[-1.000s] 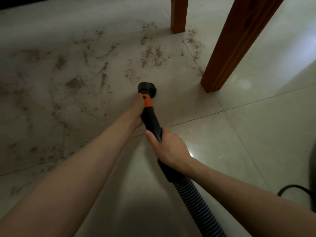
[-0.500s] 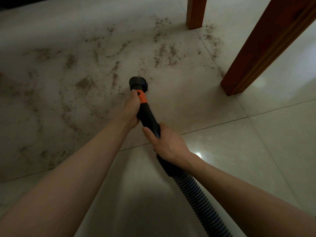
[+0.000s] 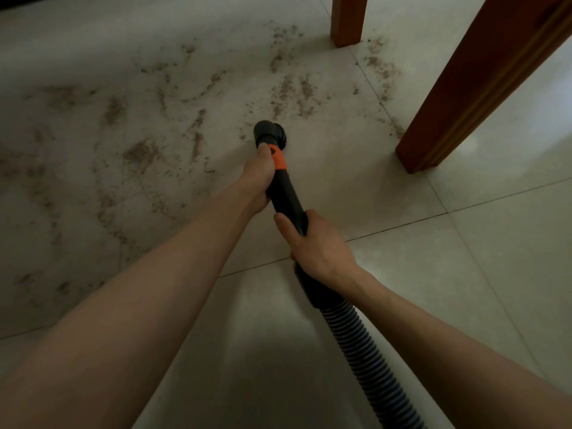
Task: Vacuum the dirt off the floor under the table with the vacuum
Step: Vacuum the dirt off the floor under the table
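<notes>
2 hands clamp vacuum wand (image 3: 286, 193) | left hand (image 3: 258, 178) foremost | right hand (image 3: 315, 246) behind

No legible txt, labels, brands or nos. anywhere; none on any surface.

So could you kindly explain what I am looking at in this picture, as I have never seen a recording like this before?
There is no robot here. A camera worn on a person's head looks down at their own two bare arms. Both hands grip a black vacuum wand: the left hand near the orange band, the right hand lower down, just above the ribbed hose. The nozzle sits on a pale tiled floor. Brown dirt is scattered mostly left of and beyond it. Two wooden table legs stand at upper right.
</notes>
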The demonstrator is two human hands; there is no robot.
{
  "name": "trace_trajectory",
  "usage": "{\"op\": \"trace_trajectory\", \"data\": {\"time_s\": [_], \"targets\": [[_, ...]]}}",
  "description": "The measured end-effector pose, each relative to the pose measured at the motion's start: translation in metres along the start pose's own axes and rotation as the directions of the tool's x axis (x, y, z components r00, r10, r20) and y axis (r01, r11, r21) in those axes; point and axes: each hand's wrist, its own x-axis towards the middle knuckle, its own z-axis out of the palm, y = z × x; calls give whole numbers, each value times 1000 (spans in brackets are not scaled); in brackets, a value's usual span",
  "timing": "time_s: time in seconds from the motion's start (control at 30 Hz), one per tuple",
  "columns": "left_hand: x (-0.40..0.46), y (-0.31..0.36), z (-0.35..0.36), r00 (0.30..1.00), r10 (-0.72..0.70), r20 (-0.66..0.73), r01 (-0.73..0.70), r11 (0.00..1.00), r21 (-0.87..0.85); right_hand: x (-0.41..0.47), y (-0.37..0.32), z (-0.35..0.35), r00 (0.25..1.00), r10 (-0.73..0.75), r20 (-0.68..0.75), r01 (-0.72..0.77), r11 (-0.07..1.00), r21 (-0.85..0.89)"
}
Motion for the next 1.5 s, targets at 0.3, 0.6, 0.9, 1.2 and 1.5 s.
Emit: {"op": "trace_trajectory", "data": {"time_s": [0.3,0.6,0.9,1.2,1.5], "targets": [[-8,11,33,976,-28,216,57,990,-130,11,14,-24,997,25,-76,-11,984,180],[-29,-29,8,943,17,333,81,958,-277,-17,29,-30,978,34,207,-125,888,443],[-52,-33,-15,978,77,196,-23,965,-261,-25,-13,-14,993,102,66,-108,988,108],[-39,-31,-30,983,78,166,-66,995,-77,-23,-25,6,986,144,87,-165,935,315],[-28,-32,-45,971,108,214,-89,991,-96,-12,-33,21,991,121,51,-131,943,306]]}}
